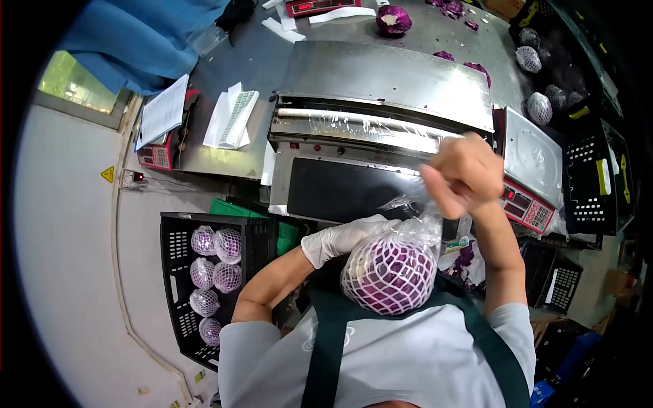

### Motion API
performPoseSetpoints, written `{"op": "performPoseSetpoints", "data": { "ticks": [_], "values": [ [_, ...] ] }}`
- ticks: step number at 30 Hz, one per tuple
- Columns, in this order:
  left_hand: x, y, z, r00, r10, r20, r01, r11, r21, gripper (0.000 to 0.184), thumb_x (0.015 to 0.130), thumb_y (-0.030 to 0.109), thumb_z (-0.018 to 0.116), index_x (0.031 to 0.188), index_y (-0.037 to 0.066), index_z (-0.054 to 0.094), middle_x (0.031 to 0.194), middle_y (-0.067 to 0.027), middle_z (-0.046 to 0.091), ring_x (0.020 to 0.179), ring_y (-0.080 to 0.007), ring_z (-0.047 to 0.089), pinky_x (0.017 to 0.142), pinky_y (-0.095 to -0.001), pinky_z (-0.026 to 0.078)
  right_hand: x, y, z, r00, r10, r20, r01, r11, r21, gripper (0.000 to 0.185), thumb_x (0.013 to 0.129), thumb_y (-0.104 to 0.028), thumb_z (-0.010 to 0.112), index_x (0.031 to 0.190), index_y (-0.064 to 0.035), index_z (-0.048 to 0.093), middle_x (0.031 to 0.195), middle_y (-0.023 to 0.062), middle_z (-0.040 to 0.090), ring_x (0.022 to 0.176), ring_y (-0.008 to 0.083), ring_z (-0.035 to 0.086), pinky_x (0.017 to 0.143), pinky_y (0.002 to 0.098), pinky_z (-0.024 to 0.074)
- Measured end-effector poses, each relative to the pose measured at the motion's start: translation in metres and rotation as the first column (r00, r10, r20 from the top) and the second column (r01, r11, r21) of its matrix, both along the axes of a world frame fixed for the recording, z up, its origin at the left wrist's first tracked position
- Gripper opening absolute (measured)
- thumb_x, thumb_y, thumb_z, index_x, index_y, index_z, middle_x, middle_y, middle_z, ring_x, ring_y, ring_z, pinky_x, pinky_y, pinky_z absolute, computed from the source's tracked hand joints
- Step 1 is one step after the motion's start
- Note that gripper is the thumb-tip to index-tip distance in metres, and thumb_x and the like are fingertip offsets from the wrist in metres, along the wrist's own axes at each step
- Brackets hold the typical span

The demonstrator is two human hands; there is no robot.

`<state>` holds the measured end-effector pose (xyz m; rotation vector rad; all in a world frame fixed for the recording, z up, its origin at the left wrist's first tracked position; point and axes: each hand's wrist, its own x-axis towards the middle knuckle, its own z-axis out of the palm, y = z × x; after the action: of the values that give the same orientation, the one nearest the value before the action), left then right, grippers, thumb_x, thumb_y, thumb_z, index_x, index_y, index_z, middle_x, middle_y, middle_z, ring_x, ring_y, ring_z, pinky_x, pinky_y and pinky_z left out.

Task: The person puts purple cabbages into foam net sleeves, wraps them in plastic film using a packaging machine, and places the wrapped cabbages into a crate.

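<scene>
A red cabbage (pixel 391 275) in white foam netting is held close against my chest, with clear plastic film (pixel 426 228) gathered above it. My left hand (pixel 350 238), in a white glove, is at the cabbage's far left side; its fingertips are partly hidden behind the cabbage and film. Raised to the upper right, my bare right hand (pixel 466 175) is closed on the bunched film and slightly blurred. Just beyond both hands stands the film-wrapping machine (pixel 381 129), with a dark flat plate (pixel 347 187) and film stretched along its roller.
To my left, a black crate (pixel 171 289) contains several netted cabbages. A scale (pixel 534 156) stands right of the machine, near another black crate (pixel 588 180). Papers (pixel 231 119) and a clipboard (pixel 162 112) lie at left. A loose cabbage (pixel 393 20) sits at the back.
</scene>
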<state>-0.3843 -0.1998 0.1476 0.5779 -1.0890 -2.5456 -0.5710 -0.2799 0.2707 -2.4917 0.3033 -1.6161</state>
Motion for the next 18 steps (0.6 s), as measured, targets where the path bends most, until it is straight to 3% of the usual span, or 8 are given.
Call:
{"op": "performPoseSetpoints", "data": {
  "ticks": [5,7,9,11,14,15,17,18],
  "values": [
    [-0.011,0.019,-0.017,0.974,0.228,-0.015,-0.226,0.969,0.097,0.03,0.095,0.023,0.042,0.1,0.0,0.061,0.091,-0.0036,0.06,0.082,-0.0093,0.054,0.075,-0.0238,0.045,0.107,0.033,-0.013,0.738,0.675,0.019,-0.614,0.659,0.434,0.029,0.07,-0.009,0.067,0.057,-0.0052,0.041,0.047,0.0066,0.039,0.041,0.0233,0.039,0.039,0.032,0.0318],
    [-0.012,0.026,-0.03,0.94,0.339,-0.036,-0.332,0.935,0.126,0.028,0.095,0.022,0.043,0.102,0.001,0.06,0.095,-0.0045,0.06,0.086,-0.0113,0.054,0.079,-0.0252,0.044,0.122,0.054,-0.037,0.421,0.906,0.049,-0.672,0.275,0.688,0.032,0.072,-0.013,0.066,0.056,-0.0032,0.041,0.048,0.0085,0.041,0.044,0.0256,0.041,0.042,0.0331,0.0342],
    [-0.012,0.032,-0.046,0.89,0.455,-0.046,-0.445,0.885,0.14,0.027,0.094,0.021,0.044,0.104,0.001,0.059,0.098,-0.0054,0.059,0.09,-0.0134,0.055,0.082,-0.0267,0.044,0.115,0.052,-0.05,0.328,0.942,-0.07,-0.563,0.254,0.786,0.025,0.074,-0.016,0.067,0.059,-0.0048,0.05,0.06,0.009,0.056,0.05,0.0235,0.048,0.046,0.0318,0.0365],
    [-0.007,0.04,-0.065,0.817,0.573,-0.055,-0.561,0.814,0.151,0.026,0.094,0.02,0.045,0.107,0.002,0.059,0.102,-0.0062,0.059,0.094,-0.0154,0.055,0.086,-0.0282,0.043,0.105,0.046,-0.073,0.288,0.952,0.099,-0.587,0.094,0.804,0.014,0.074,-0.019,0.068,0.074,-0.0053,0.063,0.09,0.0132,0.065,0.076,0.0237,0.06,0.065,0.0321,0.0452],
    [0.011,0.05,-0.115,0.649,0.756,-0.089,-0.746,0.655,0.124,0.026,0.093,0.018,0.047,0.11,0.002,0.057,0.108,-0.0075,0.059,0.101,-0.0185,0.056,0.091,-0.0303,0.043,0.07,0.028,-0.097,0.245,0.884,0.399,-0.351,-0.303,0.886,0.034,0.079,-0.027,0.06,0.096,0.0033,0.064,0.113,0.0215,0.058,0.108,0.0343,0.053,0.094,0.0416,0.0376],
    [0.022,0.057,-0.071,0.57,0.781,0.255,-0.743,0.623,-0.246,0.029,0.094,0.026,0.046,0.11,0.004,0.057,0.104,-0.0054,0.061,0.097,-0.0156,0.058,0.085,-0.0293,0.045,0.055,0.025,-0.113,0.225,0.837,0.498,-0.276,-0.435,0.857,0.042,0.08,-0.03,0.057,0.099,0.007,0.062,0.113,0.0245,0.057,0.113,0.0381,0.05,0.099,0.0452,0.0337],
    [0.049,0.069,-0.055,0.577,0.756,0.308,-0.798,0.602,0.015,0.031,0.093,0.03,0.047,0.108,0.005,0.058,0.1,-0.0032,0.062,0.092,-0.0118,0.059,0.079,-0.0264,0.046,0.015,0.044,-0.15,0.485,0.445,0.753,-0.275,-0.74,0.614,0.047,0.081,-0.035,0.051,0.096,0.0086,0.061,0.107,0.0272,0.058,0.107,0.0412,0.052,0.096,0.0486,0.0375],
    [0.056,0.076,-0.059,0.545,0.789,0.284,-0.805,0.587,-0.085,0.029,0.094,0.03,0.047,0.107,0.007,0.058,0.102,-0.002,0.062,0.091,-0.0103,0.06,0.074,-0.0237,0.045,0.005,0.063,-0.148,0.702,0.164,0.693,-0.324,-0.792,0.517,0.046,0.084,-0.036,0.047,0.089,0.0073,0.061,0.1,0.0256,0.06,0.1,0.04,0.055,0.092,0.0477,0.0415]
  ]
}}
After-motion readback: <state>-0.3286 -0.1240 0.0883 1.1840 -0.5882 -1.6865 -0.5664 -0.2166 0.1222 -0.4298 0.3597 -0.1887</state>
